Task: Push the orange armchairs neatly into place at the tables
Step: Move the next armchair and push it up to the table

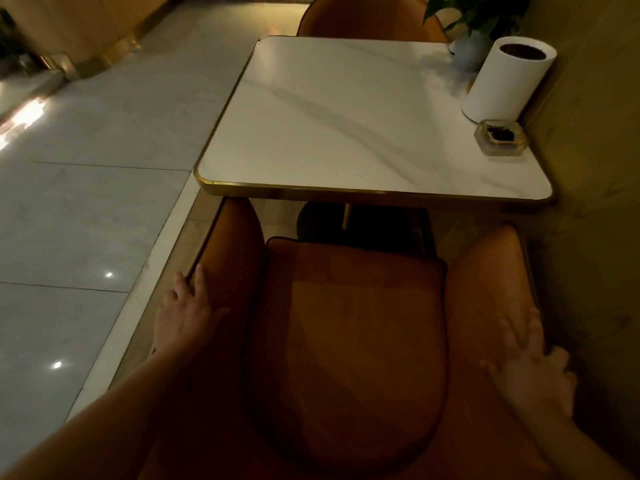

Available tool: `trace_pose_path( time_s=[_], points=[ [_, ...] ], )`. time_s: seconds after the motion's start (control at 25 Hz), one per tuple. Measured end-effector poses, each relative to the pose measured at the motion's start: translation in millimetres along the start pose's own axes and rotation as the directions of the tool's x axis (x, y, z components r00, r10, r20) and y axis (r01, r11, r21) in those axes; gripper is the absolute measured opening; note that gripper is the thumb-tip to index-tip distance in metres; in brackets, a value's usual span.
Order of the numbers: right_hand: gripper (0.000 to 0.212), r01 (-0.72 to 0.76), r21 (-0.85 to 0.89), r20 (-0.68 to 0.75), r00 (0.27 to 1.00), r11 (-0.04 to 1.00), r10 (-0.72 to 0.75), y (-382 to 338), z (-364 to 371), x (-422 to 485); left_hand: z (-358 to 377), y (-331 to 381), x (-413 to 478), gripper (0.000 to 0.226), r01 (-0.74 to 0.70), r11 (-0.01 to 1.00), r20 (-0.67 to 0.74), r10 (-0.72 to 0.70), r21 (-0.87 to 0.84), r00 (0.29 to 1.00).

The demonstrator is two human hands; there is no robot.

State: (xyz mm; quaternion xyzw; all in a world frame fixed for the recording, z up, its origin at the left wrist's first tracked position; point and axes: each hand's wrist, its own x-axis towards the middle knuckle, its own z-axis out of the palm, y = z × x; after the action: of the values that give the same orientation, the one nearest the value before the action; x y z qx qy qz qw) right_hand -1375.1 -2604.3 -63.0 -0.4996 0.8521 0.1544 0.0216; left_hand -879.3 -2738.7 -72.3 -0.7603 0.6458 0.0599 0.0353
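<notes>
An orange armchair [356,327] stands right below me, its front facing a white marble table [346,112] with a gold rim. The tip of its left armrest reaches the table's near edge. My left hand [187,313] rests on the outer side of the left armrest, fingers fairly straight. My right hand [533,365] lies flat on the right armrest with fingers spread. A second orange armchair [367,15] sits at the table's far side, its back partly hidden by the tabletop.
On the table's right side stand a white cylinder [502,81], a glass ashtray [500,137] and a potted plant [474,36]. A yellowish wall [588,168] runs close along the right. Pale tiled floor [86,188] spreads out to the left.
</notes>
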Motion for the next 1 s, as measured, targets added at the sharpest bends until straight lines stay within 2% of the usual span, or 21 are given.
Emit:
trace_pose_path(
  time_s=[0.32, 0.6, 1.0],
  points=[
    [0.092, 0.012, 0.006, 0.005, 1.000, 1.000, -0.012, 1.6, 0.7, 4.1, 8.0, 0.7, 8.2, 0.097, -0.064, 0.986, -0.053, 0.073, 0.153, 0.996],
    [0.093, 0.042, -0.029, -0.018, 0.999, 0.999, -0.042, 4.5, -5.5, 24.6, 2.0, 13.3, 13.6, 0.098, -0.074, 0.986, -0.034, 0.080, 0.152, 0.996],
    [0.090, 0.048, -0.020, -0.026, 0.999, 0.999, -0.048, 5.8, -6.2, 36.9, -0.4, 32.2, 8.7, 0.102, 0.002, 0.984, -0.032, 0.004, 0.177, 0.999]
  ],
)
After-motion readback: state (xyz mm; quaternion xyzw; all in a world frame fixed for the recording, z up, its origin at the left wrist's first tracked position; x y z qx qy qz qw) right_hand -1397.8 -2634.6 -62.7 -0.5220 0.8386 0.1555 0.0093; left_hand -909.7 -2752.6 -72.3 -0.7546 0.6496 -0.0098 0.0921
